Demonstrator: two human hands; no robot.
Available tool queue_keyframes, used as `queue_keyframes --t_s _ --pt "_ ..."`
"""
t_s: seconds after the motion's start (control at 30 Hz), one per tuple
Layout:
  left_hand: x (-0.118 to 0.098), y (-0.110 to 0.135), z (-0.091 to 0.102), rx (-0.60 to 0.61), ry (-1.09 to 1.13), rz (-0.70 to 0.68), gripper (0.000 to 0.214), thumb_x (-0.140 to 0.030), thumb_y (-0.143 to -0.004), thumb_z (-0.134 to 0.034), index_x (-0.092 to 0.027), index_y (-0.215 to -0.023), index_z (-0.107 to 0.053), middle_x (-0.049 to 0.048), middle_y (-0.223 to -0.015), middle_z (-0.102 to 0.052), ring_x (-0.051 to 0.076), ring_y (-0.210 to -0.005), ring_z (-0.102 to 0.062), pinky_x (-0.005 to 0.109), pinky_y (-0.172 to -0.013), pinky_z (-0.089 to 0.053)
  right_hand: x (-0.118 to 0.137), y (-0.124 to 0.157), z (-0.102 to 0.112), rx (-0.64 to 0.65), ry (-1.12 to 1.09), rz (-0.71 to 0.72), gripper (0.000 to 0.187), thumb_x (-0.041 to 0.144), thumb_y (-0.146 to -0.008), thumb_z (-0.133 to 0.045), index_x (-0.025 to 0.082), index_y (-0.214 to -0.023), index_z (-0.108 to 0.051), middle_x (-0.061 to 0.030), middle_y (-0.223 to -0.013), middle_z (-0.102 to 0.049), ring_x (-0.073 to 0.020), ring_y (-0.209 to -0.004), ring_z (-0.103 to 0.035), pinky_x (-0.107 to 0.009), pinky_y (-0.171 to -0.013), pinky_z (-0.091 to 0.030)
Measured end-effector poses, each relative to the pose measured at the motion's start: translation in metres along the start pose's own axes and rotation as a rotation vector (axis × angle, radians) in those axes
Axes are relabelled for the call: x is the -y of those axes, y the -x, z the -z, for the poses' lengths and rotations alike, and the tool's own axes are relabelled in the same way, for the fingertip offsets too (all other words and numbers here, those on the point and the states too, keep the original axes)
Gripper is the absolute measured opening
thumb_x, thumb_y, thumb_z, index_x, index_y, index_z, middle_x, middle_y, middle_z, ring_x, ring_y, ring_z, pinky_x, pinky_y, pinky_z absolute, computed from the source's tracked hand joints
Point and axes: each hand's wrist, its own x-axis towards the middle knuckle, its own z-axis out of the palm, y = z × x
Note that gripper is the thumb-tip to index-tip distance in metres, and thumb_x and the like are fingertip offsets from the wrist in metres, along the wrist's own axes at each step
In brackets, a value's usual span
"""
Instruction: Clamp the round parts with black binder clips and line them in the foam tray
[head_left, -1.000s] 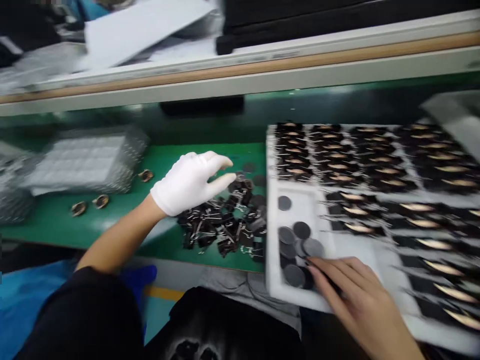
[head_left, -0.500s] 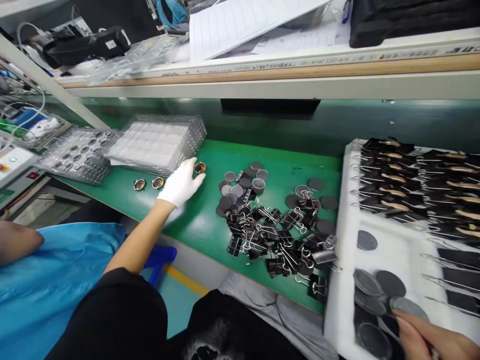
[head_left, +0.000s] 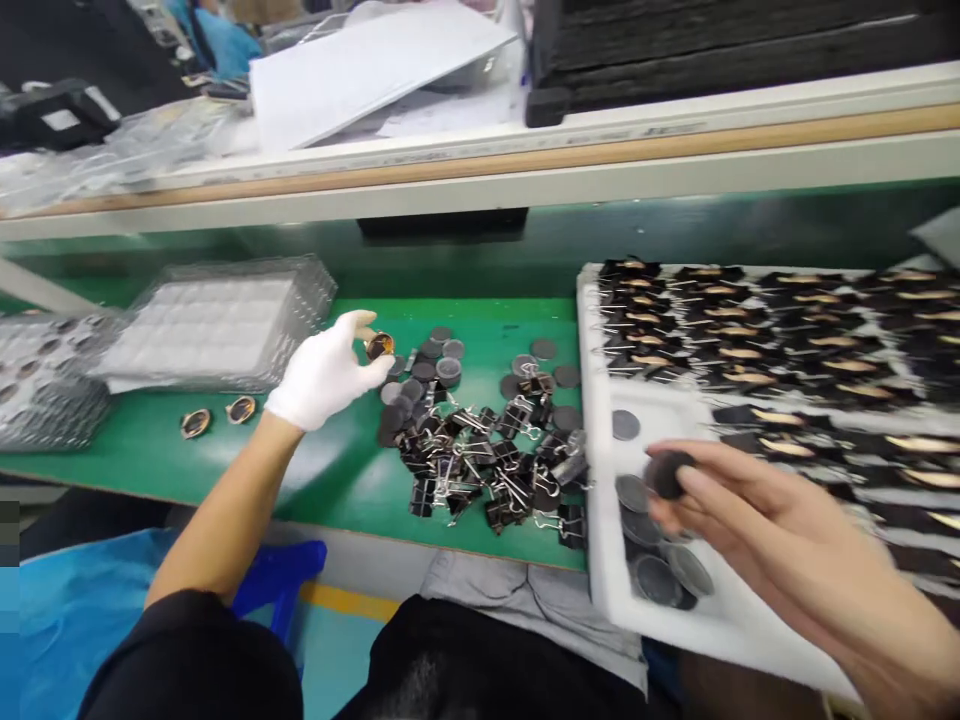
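Note:
My left hand [head_left: 324, 373], in a white glove, pinches a small oval amber part [head_left: 379, 346] between thumb and fingers above the green bench. Two more oval parts [head_left: 218, 416] lie on the mat to its left. My bare right hand [head_left: 757, 520] holds a dark grey round disc [head_left: 670, 473] at its fingertips over the white foam tray [head_left: 604, 400]. Several more grey discs [head_left: 651, 560] lie in the tray's near corner. A heap of black binder clips [head_left: 487, 460] sits between my hands.
Rows of clipped assemblies [head_left: 765, 340] fill the foam tray to the right. Loose grey discs [head_left: 431, 365] lie behind the clips. Clear plastic blister trays [head_left: 217, 325] stand at the left. A shelf [head_left: 480, 170] with papers and black foam runs overhead.
My left hand has lifted the oval part off the mat and drawn it right. My right hand has picked a grey disc out of the tray and raised it.

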Motion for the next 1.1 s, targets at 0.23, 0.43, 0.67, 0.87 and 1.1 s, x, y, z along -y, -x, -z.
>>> queue_keyframes --t_s 0.23,0.43,0.67,0.87,1.1 --pt "-0.127 0.019 0.003 -0.139 0.111 -0.708 0.066 -0.043 -0.092 -0.062 -0.023 -0.151 -0.040 0.0067 -0.112 -0.079 0.024 -0.093 -0.079 0.030 -0.073 -0.058 0.041 -0.034 -0.035 0.122 -0.134 0.059 0.028 0.042 -0.086 -0.083 0.023 -0.106 -0.078 -0.0048 -0.084 -0.077 -0.0160 -0.064 -0.072 -0.027 -0.057 -0.062" --pt "-0.160 0.002 -0.008 0.054 0.331 -0.934 0.073 -0.035 -0.096 -0.058 -0.018 -0.157 -0.020 0.0102 -0.116 -0.076 0.024 -0.100 -0.077 0.034 -0.079 -0.061 0.029 -0.043 -0.027 -0.139 0.298 0.804 0.026 0.008 -0.090 -0.072 0.029 -0.103 -0.077 -0.0034 -0.100 -0.078 -0.0195 -0.089 -0.075 -0.036 -0.078 -0.065" --pt "-0.164 0.004 -0.017 0.181 0.377 -0.954 0.074 -0.028 -0.093 -0.061 -0.018 -0.155 -0.022 0.0075 -0.110 -0.076 0.023 -0.090 -0.077 0.031 -0.071 -0.058 0.016 -0.041 -0.024 -0.025 0.470 0.874 0.041 0.009 -0.086 -0.069 0.024 -0.124 -0.072 -0.0144 -0.147 -0.059 -0.0330 -0.130 -0.062 -0.051 -0.098 -0.062" --pt "-0.161 -0.002 -0.018 0.218 0.293 -1.055 0.062 -0.035 -0.098 -0.060 -0.021 -0.151 -0.032 0.0103 -0.120 -0.073 0.022 -0.094 -0.075 0.031 -0.073 -0.056 0.010 -0.045 -0.038 0.114 -0.154 -0.029 0.049 0.026 -0.084 -0.081 0.022 -0.131 -0.067 -0.0035 -0.090 -0.076 -0.0167 -0.074 -0.073 -0.033 -0.072 -0.066" --pt "-0.141 -0.034 -0.022 0.206 -0.247 -0.836 0.042 -0.046 -0.109 -0.036 -0.019 -0.110 -0.068 0.0083 -0.095 -0.074 0.025 -0.079 -0.072 0.034 -0.067 -0.045 0.012 -0.053 -0.026 -0.019 -0.641 -0.211 0.016 0.031 -0.084 -0.086 0.026 -0.096 -0.078 0.0000 -0.093 -0.076 -0.0104 -0.082 -0.071 -0.020 -0.073 -0.062"
